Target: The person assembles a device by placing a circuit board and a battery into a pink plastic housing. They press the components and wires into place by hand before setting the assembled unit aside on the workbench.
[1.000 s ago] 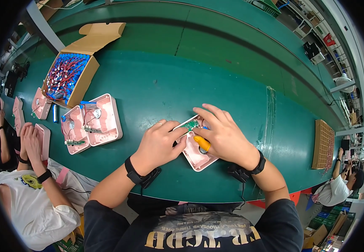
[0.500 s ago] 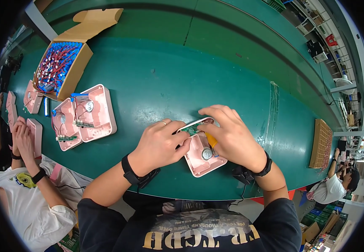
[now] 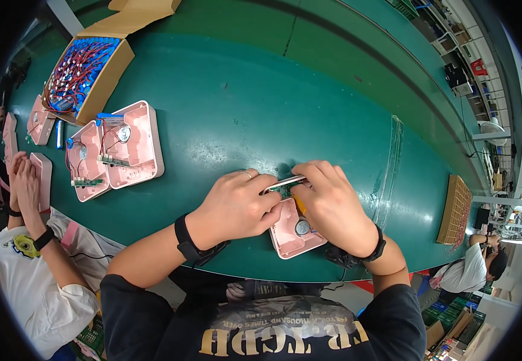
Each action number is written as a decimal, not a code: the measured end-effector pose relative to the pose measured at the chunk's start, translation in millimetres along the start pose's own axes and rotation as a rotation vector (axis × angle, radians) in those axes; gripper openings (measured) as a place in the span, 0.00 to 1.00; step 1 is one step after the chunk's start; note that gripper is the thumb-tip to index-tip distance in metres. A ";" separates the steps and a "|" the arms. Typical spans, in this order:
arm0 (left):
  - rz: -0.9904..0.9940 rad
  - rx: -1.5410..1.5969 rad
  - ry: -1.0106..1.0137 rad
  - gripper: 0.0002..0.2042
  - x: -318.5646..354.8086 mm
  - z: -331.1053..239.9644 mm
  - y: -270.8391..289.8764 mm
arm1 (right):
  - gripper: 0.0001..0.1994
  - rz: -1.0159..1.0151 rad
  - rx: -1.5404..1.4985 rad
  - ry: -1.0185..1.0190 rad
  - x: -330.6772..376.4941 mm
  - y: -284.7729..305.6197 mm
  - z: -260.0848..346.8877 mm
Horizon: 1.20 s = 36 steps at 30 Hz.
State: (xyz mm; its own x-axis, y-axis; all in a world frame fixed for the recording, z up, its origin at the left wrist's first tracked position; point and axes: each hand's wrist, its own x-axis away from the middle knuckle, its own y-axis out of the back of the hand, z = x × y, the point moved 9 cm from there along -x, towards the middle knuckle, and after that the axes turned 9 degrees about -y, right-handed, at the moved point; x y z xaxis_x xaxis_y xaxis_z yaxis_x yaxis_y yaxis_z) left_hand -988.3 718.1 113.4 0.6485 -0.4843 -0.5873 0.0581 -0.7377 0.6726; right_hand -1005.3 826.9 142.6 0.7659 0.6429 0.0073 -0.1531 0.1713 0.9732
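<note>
In front of me, a small pink plastic housing (image 3: 285, 235) is held tilted, its far rim raised toward me. A round silver speaker (image 3: 302, 227) sits in it. The green circuit board (image 3: 283, 190) shows at its far end, between my hands. My left hand (image 3: 241, 201) is closed on the housing's left far corner. My right hand (image 3: 336, 210) is closed with its fingers over the far right edge. Beside the right thumb is a yellow piece (image 3: 299, 204), mostly hidden by that hand; its kind does not show.
On the left lie two open pink housings (image 3: 138, 171) with speakers, boards and blue batteries. Behind them stands a cardboard box (image 3: 111, 82) of blue batteries with red wires. A co-worker's hands (image 3: 27, 183) are at far left. A divided tray (image 3: 453, 210) is at far right.
The housing has been tipped so its far rim shows nearly edge-on. My right fingers, raised and spread before, have come down onto that rim. My view has shifted slightly.
</note>
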 end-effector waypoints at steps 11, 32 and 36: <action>0.020 0.007 -0.005 0.03 -0.6 -0.4 -1.3 | 0.08 0.003 0.052 0.057 -0.3 -3.8 1.9; 0.048 0.041 0.001 0.04 -0.2 1.4 -4.6 | 0.08 -0.018 0.013 0.077 1.4 -5.0 -0.5; 0.038 0.049 0.005 0.04 -0.7 2.6 -5.4 | 0.09 0.016 -0.062 0.025 -2.1 -4.8 -7.5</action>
State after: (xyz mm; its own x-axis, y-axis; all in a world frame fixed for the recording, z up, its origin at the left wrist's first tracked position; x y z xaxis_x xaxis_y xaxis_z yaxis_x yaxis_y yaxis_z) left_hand -991.1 721.2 108.9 0.6535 -0.5104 -0.5590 -0.0041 -0.7409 0.6716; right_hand -1010.8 830.4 136.2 0.7473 0.6643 0.0161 -0.2043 0.2066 0.9569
